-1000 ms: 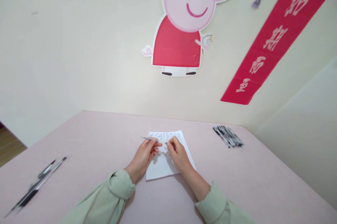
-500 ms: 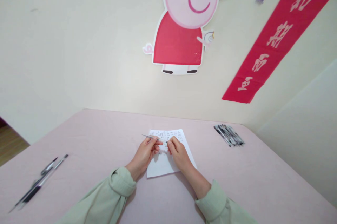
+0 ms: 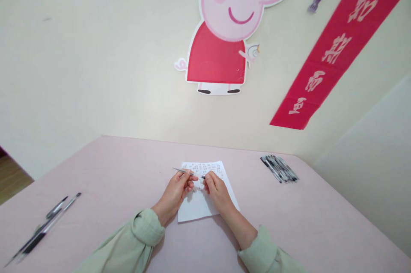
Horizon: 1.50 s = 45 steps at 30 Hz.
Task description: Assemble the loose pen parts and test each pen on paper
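Note:
A slim pen (image 3: 195, 175) is held level between my two hands, over a sheet of paper. My left hand (image 3: 180, 185) pinches it between thumb and fingers, and its thin end sticks out to the left. At the other end, my right hand (image 3: 214, 185) closes its fingertips on the pen's dark tip; what else those fingers cover is hidden. Under both hands lies the white paper (image 3: 201, 211), with rows of handwriting across its upper part.
Several pens (image 3: 279, 168) lie side by side at the back right of the pink-covered table (image 3: 128, 166). At the left are loose pens and pen parts (image 3: 45, 230). Behind the table, a wall carries a pig cutout (image 3: 215, 61) and a red banner (image 3: 317, 78).
The view has tipped up slightly, so everything sits a little lower. A bit more of the pen's dark end shows beside my right fingers. Both hands keep nearly the same pose.

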Each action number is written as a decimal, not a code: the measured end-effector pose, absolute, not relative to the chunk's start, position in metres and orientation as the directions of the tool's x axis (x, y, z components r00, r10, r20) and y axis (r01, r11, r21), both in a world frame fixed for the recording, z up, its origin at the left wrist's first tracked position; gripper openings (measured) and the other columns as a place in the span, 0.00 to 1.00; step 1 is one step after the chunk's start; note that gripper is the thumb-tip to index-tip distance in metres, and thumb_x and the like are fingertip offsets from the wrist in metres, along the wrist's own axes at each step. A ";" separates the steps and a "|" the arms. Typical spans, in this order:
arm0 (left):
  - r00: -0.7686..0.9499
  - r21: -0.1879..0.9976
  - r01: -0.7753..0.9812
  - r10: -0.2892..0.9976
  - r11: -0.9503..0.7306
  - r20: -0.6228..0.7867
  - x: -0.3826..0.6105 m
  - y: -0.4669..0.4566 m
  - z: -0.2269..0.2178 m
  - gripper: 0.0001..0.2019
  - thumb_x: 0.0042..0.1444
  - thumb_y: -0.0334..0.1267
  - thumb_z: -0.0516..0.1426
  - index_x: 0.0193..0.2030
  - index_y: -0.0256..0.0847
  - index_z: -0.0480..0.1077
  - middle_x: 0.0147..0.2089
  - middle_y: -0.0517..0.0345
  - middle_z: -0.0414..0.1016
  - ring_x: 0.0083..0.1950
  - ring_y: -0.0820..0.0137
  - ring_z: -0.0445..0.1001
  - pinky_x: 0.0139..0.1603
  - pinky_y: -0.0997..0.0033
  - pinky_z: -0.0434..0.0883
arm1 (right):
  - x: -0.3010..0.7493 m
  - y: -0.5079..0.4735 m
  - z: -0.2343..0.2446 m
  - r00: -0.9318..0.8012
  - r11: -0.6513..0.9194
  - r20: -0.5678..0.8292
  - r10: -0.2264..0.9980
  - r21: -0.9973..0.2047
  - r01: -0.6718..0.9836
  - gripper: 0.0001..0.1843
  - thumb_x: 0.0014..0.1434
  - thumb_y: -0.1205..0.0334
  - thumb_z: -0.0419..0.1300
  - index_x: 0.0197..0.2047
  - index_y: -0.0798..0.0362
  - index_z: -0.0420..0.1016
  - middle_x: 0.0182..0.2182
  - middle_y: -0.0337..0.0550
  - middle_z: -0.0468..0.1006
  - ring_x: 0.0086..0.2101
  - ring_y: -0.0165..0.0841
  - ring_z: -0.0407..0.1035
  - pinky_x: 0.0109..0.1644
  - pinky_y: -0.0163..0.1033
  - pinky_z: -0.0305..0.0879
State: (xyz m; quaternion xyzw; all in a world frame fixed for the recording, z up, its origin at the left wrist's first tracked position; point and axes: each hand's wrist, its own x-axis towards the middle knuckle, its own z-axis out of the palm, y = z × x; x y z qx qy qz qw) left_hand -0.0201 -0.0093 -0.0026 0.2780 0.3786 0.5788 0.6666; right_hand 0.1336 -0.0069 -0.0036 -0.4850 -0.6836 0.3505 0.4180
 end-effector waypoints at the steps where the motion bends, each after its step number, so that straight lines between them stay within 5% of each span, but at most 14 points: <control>1: 0.042 0.808 -0.562 0.982 0.175 -0.184 -0.020 -0.009 -0.003 0.10 0.54 0.39 0.62 0.35 0.36 0.67 0.30 0.56 0.77 0.23 0.81 0.69 0.24 0.85 0.67 | 0.134 -0.007 -0.003 -0.170 0.304 0.258 0.951 -0.880 0.365 0.16 0.65 0.52 0.45 0.28 0.49 0.61 0.23 0.35 0.65 0.27 0.32 0.62 0.33 0.36 0.57; 17: 0.054 0.809 -0.561 0.983 0.174 -0.175 -0.020 -0.009 -0.003 0.09 0.56 0.39 0.61 0.36 0.35 0.67 0.29 0.57 0.76 0.24 0.81 0.68 0.24 0.85 0.66 | 0.134 -0.009 -0.002 -0.204 0.326 0.265 0.942 -0.864 0.383 0.12 0.63 0.56 0.50 0.29 0.49 0.59 0.23 0.33 0.63 0.27 0.31 0.60 0.32 0.35 0.54; 25: 0.068 0.824 -0.544 0.987 0.159 -0.146 -0.020 -0.011 0.000 0.12 0.54 0.42 0.62 0.36 0.36 0.67 0.29 0.58 0.75 0.24 0.81 0.69 0.25 0.83 0.66 | 0.134 -0.006 -0.005 -0.212 0.274 0.220 0.952 -0.922 0.275 0.17 0.64 0.53 0.49 0.25 0.50 0.59 0.20 0.33 0.63 0.25 0.30 0.60 0.32 0.36 0.58; 31: 0.054 0.877 -0.470 0.995 0.102 -0.087 -0.017 -0.011 -0.005 0.17 0.50 0.48 0.64 0.35 0.35 0.69 0.29 0.57 0.75 0.24 0.78 0.69 0.25 0.79 0.66 | 0.127 -0.005 -0.009 -0.199 0.226 0.203 0.959 -0.969 0.099 0.11 0.57 0.52 0.56 0.37 0.49 0.63 0.25 0.34 0.69 0.25 0.30 0.65 0.30 0.35 0.63; 36: 0.096 0.955 -0.290 0.995 0.069 -0.043 -0.013 -0.013 -0.001 0.17 0.50 0.50 0.62 0.36 0.36 0.72 0.29 0.58 0.74 0.24 0.77 0.68 0.25 0.78 0.65 | 0.146 0.010 0.007 0.005 0.200 0.199 0.980 -0.980 -0.009 0.10 0.53 0.55 0.58 0.34 0.51 0.64 0.22 0.32 0.66 0.23 0.28 0.64 0.29 0.34 0.62; 40: 0.128 0.988 -0.155 0.992 0.017 0.003 -0.011 -0.016 0.002 0.13 0.50 0.47 0.62 0.29 0.39 0.70 0.25 0.60 0.73 0.22 0.75 0.66 0.24 0.77 0.63 | 0.180 0.019 0.038 0.253 0.297 0.331 0.909 -0.941 0.164 0.10 0.53 0.55 0.58 0.33 0.51 0.65 0.21 0.31 0.64 0.22 0.28 0.61 0.28 0.34 0.59; 45: 0.109 0.965 0.150 0.973 -0.217 0.201 -0.013 -0.016 -0.008 0.05 0.53 0.39 0.59 0.30 0.42 0.72 0.27 0.59 0.73 0.27 0.71 0.67 0.31 0.73 0.65 | 0.193 0.009 0.063 0.116 0.343 0.465 0.878 -0.779 0.524 0.08 0.56 0.56 0.57 0.30 0.51 0.65 0.22 0.34 0.65 0.24 0.29 0.60 0.29 0.34 0.56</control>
